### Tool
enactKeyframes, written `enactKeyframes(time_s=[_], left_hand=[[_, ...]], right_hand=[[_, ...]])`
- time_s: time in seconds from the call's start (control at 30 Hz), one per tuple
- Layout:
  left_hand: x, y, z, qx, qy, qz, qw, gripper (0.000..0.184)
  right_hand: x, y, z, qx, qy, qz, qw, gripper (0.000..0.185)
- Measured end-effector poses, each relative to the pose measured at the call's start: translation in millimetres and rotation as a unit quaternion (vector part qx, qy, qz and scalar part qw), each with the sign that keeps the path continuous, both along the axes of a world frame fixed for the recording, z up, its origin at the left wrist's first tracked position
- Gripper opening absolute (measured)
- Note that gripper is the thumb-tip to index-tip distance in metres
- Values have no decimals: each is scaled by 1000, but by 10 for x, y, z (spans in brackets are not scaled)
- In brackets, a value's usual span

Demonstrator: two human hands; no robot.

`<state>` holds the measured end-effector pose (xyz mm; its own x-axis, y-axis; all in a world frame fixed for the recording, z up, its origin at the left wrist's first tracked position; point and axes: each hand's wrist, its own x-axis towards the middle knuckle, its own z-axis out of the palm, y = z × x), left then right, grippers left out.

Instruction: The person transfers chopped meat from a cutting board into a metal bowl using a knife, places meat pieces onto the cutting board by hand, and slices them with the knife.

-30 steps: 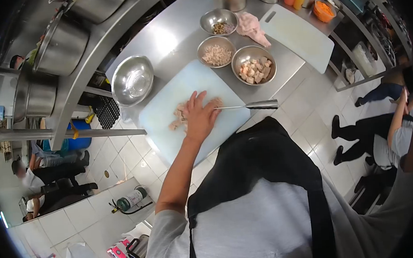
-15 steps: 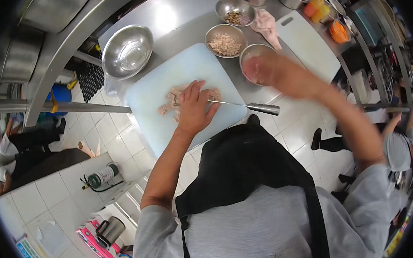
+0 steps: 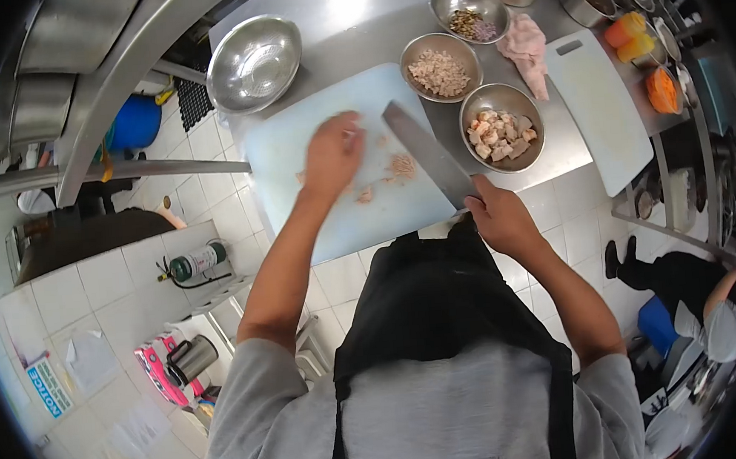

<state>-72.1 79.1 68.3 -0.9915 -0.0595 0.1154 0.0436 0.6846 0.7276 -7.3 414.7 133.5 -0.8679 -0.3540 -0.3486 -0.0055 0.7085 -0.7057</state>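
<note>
My right hand (image 3: 501,213) grips the handle of a large knife (image 3: 428,155), whose wide blade lies over the right part of the white cutting board (image 3: 317,233). My left hand (image 3: 335,155) is above the board's middle, blurred, with fingers curled; what it holds, if anything, is hidden. Small bits of chopped pale food (image 3: 401,168) lie between the hand and the blade. Right of the board stand a metal bowl of pale chunks (image 3: 502,132) and a bowl of finely chopped pale food (image 3: 440,73).
An empty metal bowl (image 3: 254,64) stands at the back left. A bowl of chopped mix (image 3: 470,13), a pink cloth (image 3: 525,53), a second cutting board (image 3: 601,119) and squeeze bottles (image 3: 630,37) are at the right. A co-worker (image 3: 688,288) is at far right.
My right hand has come from over the chunk bowl to the knife handle, and the blade has turned. My left hand has lifted off the chopped food, which is now fewer bits.
</note>
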Motion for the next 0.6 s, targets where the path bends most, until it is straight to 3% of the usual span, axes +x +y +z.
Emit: enactKeyframes(time_s=[0.03, 0.17, 0.27, 0.37, 0.47, 0.57, 0.6], left_hand=[[5, 116, -57, -77, 14, -60, 995, 20], [-76, 362, -254, -175, -31, -92, 980, 7], [90, 263, -141, -73, 3, -12, 997, 5], [535, 296, 353, 26, -28, 86, 996, 5], [941, 442, 253, 97, -71, 118, 986, 3], [974, 810, 96, 103, -67, 89, 988, 12], [951, 896, -21, 50, -72, 89, 992, 15]], right_hand=[[3, 29, -26, -19, -26, -19, 999, 35], [32, 120, -64, -51, -91, -57, 993, 38], [83, 160, -98, -26, -39, 5, 999, 38], [67, 114, -83, 3, -17, 85, 996, 35], [-9, 61, -112, 35, -28, 161, 986, 32], [-103, 87, -238, 47, 12, 169, 984, 31], [-131, 103, -274, 48, 31, 163, 985, 30]])
